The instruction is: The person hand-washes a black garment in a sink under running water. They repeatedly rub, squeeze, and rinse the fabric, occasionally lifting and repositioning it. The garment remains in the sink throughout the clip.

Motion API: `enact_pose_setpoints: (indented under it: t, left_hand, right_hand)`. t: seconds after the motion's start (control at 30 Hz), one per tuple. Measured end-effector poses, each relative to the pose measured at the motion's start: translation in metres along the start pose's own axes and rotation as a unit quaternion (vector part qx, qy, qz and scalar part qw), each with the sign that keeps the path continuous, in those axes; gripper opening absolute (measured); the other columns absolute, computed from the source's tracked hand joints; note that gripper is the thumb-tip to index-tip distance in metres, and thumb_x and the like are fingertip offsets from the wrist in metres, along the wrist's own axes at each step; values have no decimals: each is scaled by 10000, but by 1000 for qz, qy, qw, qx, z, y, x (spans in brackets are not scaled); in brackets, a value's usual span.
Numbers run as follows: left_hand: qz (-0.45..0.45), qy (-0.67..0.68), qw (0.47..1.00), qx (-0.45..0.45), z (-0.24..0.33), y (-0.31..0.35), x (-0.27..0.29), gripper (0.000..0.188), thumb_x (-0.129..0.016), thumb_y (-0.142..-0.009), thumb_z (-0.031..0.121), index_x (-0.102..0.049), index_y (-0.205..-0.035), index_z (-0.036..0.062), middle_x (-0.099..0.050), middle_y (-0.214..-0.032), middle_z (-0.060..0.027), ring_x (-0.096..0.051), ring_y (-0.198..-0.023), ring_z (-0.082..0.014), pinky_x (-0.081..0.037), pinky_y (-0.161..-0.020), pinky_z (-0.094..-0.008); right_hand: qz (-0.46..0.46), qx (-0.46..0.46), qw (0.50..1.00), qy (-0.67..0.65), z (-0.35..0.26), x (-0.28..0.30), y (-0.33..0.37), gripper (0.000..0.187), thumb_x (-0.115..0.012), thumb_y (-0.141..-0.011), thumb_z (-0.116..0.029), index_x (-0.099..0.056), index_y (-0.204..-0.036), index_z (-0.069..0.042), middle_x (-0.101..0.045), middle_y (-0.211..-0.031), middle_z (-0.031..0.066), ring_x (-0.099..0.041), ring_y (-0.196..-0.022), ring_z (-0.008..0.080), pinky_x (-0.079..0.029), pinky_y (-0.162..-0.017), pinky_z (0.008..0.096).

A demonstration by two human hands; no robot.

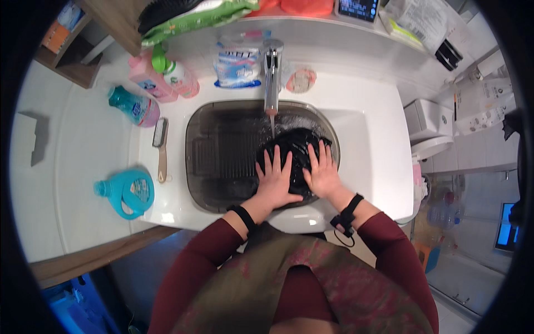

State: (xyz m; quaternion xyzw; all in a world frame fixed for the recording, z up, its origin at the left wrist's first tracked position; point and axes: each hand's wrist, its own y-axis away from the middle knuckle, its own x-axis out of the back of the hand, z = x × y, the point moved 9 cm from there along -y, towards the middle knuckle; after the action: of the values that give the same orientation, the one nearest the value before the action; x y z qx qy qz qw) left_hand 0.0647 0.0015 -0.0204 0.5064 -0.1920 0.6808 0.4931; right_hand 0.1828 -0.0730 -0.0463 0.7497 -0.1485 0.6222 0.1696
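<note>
A dark, shiny wet bundle that looks like black fabric (pixel 298 150) lies in the right part of a translucent grey basin (pixel 189 161) with a ribbed washboard area. The basin sits in a white sink (pixel 353 150). Water runs from the chrome faucet (pixel 271 78) down by the bundle's far left edge. My left hand (pixel 275 182) rests flat on the bundle's near left side, fingers spread. On its right side lies my right hand (pixel 324 175), fingers stretched forward and apart. Both palms press on it without gripping. The bundle's underside is hidden.
Left of the basin are a scrub brush (pixel 161 147), a teal jug (pixel 132 192), a teal-capped bottle (pixel 133 107) and pink bottles (pixel 153 78). Behind the sink stand a blue-white packet (pixel 238 68) and a soap-like piece (pixel 301 80). A phone (pixel 359 8) leans on the shelf.
</note>
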Motion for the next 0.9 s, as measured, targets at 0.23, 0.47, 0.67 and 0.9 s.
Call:
enact_pose_setpoints:
  t: [0.23, 0.47, 0.67, 0.9]
  left_hand:
    - [-78, -63, 991, 85, -7, -38, -9, 1396, -938, -576, 505, -106, -1621, 100, 50, -1664, -254, -22, -1503, -551, -209, -1109, -761]
    - [-72, -80, 980, 166, -10, -67, -7, 1433, -918, -593, 550, -44, -1615, 55, 56, -1665, -249, -22, -1493, -567, -242, -1096, -760]
    - [34, 29, 993, 112, -14, -47, -5, 1399, -894, -639, 537, -18, -1613, 43, 10, -1666, -248, -22, -1526, -492, -234, -1099, -748]
    - [286, 291, 912, -42, -87, 3, 95, 658, -712, -872, 126, -438, -1468, 73, -446, -1430, -189, -447, -1339, -349, -368, -1139, -398]
  right_hand:
    - [-117, 44, 991, 50, 2, -14, -55, 861, -594, -933, -422, -186, -1618, -95, -290, -1580, 269, -374, -1379, 414, -376, -1087, 492]
    - [-161, 86, 983, -16, 2, -9, -121, 744, -682, -877, -270, -368, -1526, -84, -537, -1349, 272, -591, -1180, 432, -505, -997, 476]
    - [-74, -16, 980, -184, -10, 25, -139, 529, -692, -784, -111, -614, -1304, -167, -666, -1231, 140, -603, -1181, 374, -511, -989, 487]
    - [90, 325, 937, -97, -96, 110, -50, 407, -661, -714, -28, -699, -1075, -212, -644, -995, -8, -556, -1038, 309, -429, -850, 450]
